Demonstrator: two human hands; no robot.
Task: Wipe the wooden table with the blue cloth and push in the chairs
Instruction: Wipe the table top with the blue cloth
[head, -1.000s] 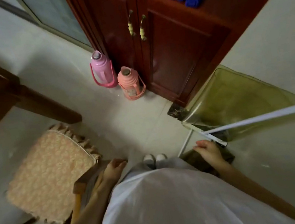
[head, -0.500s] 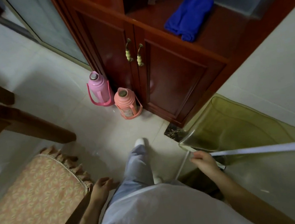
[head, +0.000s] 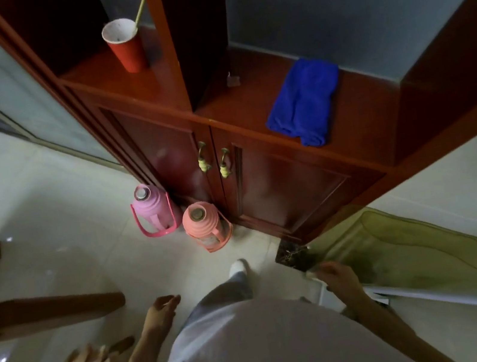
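Head view: blue cloth (head: 304,103) folded on cabinet (head: 278,180) ledge, prob. soft & light; I would pinch its near edge. Left hand (head: 161,312) loose, empty; right hand (head: 340,279) grip unclear.

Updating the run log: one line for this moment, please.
blue cloth: folded on cabinet shelf, untouched | left hand: open, empty | right hand: grip unclear

One wide-angle view from the person's head looks steeply down and slightly forward. The white shirt (head: 259,351) fills the lower middle, with the left hand (head: 161,312) and right hand (head: 338,277) either side. The cabinet (head: 278,180) stands close ahead across the upper frame, its lines bowed.
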